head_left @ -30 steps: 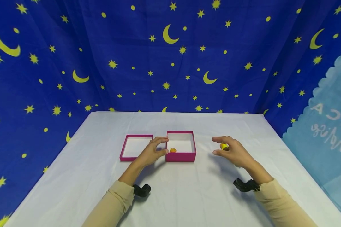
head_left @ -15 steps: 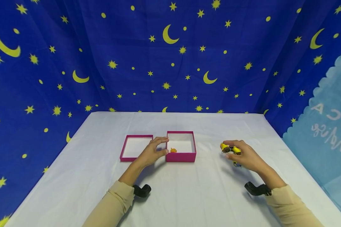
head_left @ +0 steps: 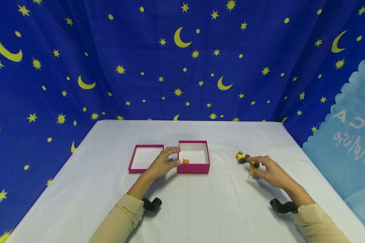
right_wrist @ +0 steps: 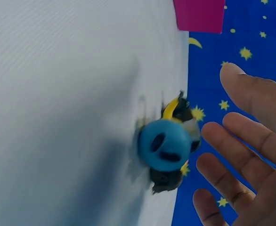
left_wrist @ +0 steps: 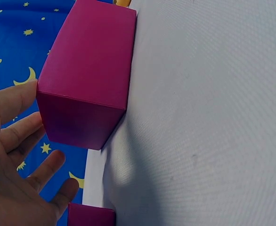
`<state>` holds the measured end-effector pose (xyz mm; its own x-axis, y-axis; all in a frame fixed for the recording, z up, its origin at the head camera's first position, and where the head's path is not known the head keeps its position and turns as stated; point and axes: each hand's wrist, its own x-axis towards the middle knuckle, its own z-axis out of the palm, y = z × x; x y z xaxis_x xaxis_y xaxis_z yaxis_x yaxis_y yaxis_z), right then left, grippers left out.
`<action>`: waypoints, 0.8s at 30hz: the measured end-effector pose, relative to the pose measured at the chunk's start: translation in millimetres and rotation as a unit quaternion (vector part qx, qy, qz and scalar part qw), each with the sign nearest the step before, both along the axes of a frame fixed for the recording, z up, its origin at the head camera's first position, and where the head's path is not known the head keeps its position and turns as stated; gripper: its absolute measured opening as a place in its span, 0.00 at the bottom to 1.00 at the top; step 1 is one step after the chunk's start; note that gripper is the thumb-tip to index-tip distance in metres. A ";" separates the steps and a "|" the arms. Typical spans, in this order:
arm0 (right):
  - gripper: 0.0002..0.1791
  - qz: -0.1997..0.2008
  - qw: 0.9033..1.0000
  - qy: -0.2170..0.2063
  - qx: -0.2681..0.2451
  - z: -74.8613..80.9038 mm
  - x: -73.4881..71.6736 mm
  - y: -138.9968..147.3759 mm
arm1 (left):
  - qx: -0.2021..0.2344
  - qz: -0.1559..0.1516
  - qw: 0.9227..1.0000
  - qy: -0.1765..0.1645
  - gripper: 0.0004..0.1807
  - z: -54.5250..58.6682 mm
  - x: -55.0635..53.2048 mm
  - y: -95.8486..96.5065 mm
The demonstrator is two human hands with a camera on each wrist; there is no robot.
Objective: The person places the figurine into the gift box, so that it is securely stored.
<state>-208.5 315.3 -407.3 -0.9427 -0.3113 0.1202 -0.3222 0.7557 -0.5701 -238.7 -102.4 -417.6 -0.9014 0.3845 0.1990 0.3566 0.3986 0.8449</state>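
Observation:
An open magenta box (head_left: 193, 168) with a white inside holds a small orange object (head_left: 185, 161) near its front wall. My left hand (head_left: 163, 163) is at the box's left side, thumb and fingers extended, fingertips right at the wall; the left wrist view shows the thumb at the edge of the box (left_wrist: 86, 56). To the right, my right hand (head_left: 270, 172) hovers with thumb and fingers apart over a cluster of small yellow-and-brown toy figures (head_left: 241, 158). From the right wrist, a toy with a round blue part (right_wrist: 164, 146) stands in front of the spread fingers, which hold nothing.
A shallow magenta lid (head_left: 136, 158), white inside, lies left of the box, partly behind my left hand. A white cloth (head_left: 219, 209) covers the table. Blue curtain (head_left: 152, 60) with yellow moons and stars hangs behind, and a light blue banner (head_left: 353, 145) is at the right.
My right hand has moved right and toward me, leaving the yellow toy figures it had partly hidden more in sight. The left hand and the box have stayed put.

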 end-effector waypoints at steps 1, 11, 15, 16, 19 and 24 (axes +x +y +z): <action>0.28 0.001 1.000 0.001 0.001 -1.3 0.2 1.5 | -0.001 0.000 1.000 -0.002 0.27 0.3 0.2 0.1; 0.28 0.012 1.000 0.004 0.023 -7.9 0.9 12.0 | -0.001 0.004 1.000 -0.007 0.27 1.1 0.6 0.8; 0.29 0.016 0.999 -0.002 0.028 -9.0 2.5 15.3 | 0.001 0.006 1.000 -0.012 0.27 0.6 0.5 0.9; 0.29 0.018 0.999 -0.003 0.029 -9.1 2.8 16.2 | 0.001 0.005 1.000 -0.009 0.27 0.3 0.6 0.7; 0.30 0.023 0.999 -0.007 0.031 -9.0 3.3 18.9 | 0.004 0.004 1.000 -0.005 0.27 -0.2 0.6 0.7; 0.30 0.029 0.999 -0.013 0.031 -9.4 2.4 22.2 | 0.001 0.005 1.000 -0.004 0.27 0.2 0.4 0.5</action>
<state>-206.1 337.4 -416.7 -0.9255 -0.3712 0.0750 -0.3523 0.7710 -0.5305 -238.2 -101.9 -417.4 -0.9071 0.3746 0.1918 0.3452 0.4015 0.8483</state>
